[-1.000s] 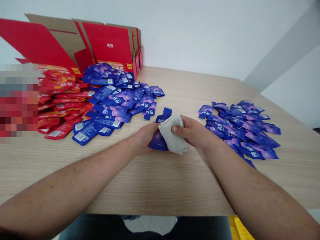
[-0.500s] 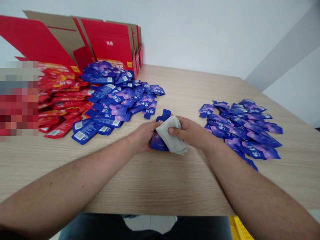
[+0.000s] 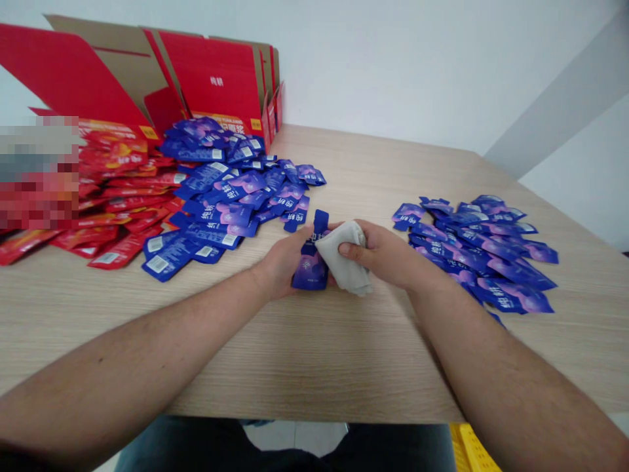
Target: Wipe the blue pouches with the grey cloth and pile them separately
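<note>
Blue foil sachet (image 3: 309, 269) stands almost upright above a pale wood-grain table (image 3: 373, 360), its narrow spout end up and tilted slightly to the right, gripped in a person's left hand (image 3: 284, 265) at the centre of the frame. The left fingers curl closed around the sachet's body. The right hand (image 3: 381, 252) clenches a crumpled grey-white cloth (image 3: 343, 259), thumb on top, and the cloth lies against the sachet's right side. Both forearms rest toward the table's near edge.

With 12 o'clock straight ahead of the hands, a loose heap of matching blue sachets (image 3: 230, 196) lies at 10 o'clock, its nearest pieces just beside the left hand. A second blue heap (image 3: 476, 252) sits at 3 o'clock, close to the right hand. Red sachets (image 3: 118, 196) spread farther out at 9 to 10 o'clock, touching the first blue heap, with part of them pixelated at the frame's left. An opened red-and-brown cardboard carton (image 3: 211, 72) stands at the table's far edge at 11 o'clock. Below the near edge at 5 o'clock shows a corner of a yellow plastic crate (image 3: 472, 449).
</note>
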